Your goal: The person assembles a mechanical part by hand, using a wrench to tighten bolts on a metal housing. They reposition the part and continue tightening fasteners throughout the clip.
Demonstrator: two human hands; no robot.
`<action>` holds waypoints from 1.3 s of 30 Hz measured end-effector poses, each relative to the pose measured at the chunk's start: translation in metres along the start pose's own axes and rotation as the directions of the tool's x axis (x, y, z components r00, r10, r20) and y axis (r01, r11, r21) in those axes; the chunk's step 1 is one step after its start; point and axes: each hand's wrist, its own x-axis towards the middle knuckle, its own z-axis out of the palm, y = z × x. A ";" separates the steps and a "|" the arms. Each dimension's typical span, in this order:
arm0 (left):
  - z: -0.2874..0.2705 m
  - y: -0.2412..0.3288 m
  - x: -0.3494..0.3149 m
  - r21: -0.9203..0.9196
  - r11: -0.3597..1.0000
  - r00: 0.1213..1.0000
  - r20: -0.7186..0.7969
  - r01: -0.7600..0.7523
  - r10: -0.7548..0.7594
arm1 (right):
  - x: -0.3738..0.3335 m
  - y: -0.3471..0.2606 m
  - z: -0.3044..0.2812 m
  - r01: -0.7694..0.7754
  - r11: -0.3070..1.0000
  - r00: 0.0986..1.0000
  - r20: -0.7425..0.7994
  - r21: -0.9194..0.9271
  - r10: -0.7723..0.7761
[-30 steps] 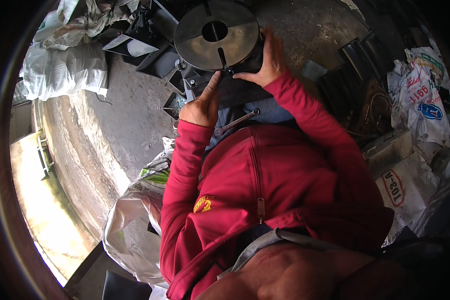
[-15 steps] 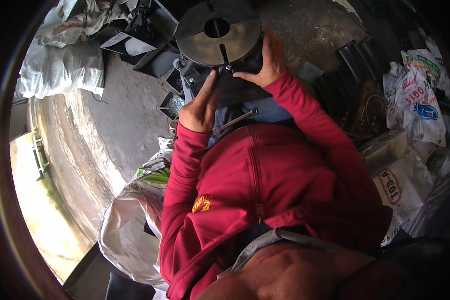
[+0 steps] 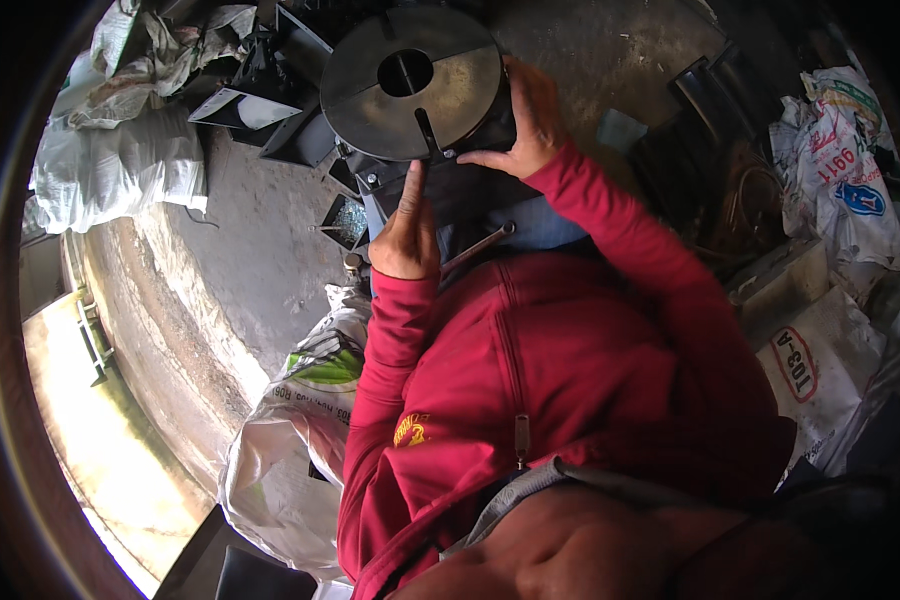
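Note:
In front of me, over my lap, is a round steel disc (image 3: 450,105) with a centre hole and narrow slots, on a dark housing (image 3: 475,183). My left hand (image 3: 407,240) has its index finger stretched up to the disc's near rim, beside a slot; its other fingers are curled. Against the right side of the disc and housing rests my right hand (image 3: 532,128), fingers spread upward. Its thumb points left and reaches a small bolt (image 3: 449,154) at the rim. A wrench (image 3: 485,243) lies across my lap, partly hidden by my left hand.
A small tray of shiny hardware (image 3: 350,220) sits on the floor to the left. Black metal parts (image 3: 300,130) lie beyond it. White sacks (image 3: 120,170) are at far left, another sack (image 3: 280,480) by my left arm, and more sacks (image 3: 835,170) at right.
The disc and housing have shifted left and slightly nearer, with a slight turn. My left index finger now points more upright, and its hand covers more of the wrench. My right hand stays against the side.

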 end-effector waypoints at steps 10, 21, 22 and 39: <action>-0.003 -0.005 -0.003 -0.133 0.988 0.994 -0.088 -0.081 0.070 | 0.005 -0.013 0.003 -0.115 0.993 0.993 -0.032 -0.026 0.114; 0.002 -0.005 -0.012 -0.137 0.990 1.000 0.008 -0.011 0.012 | 0.008 -0.019 0.003 -0.195 0.980 0.981 -0.029 -0.048 0.194; 0.001 -0.004 -0.010 -0.125 0.992 1.000 0.019 -0.021 0.024 | 0.008 -0.020 0.002 -0.199 0.979 0.980 -0.031 -0.053 0.197; -0.001 0.012 -0.002 0.009 1.000 0.998 0.065 0.025 -0.025 | 0.000 -0.010 0.001 -0.163 0.987 0.987 -0.006 0.005 0.163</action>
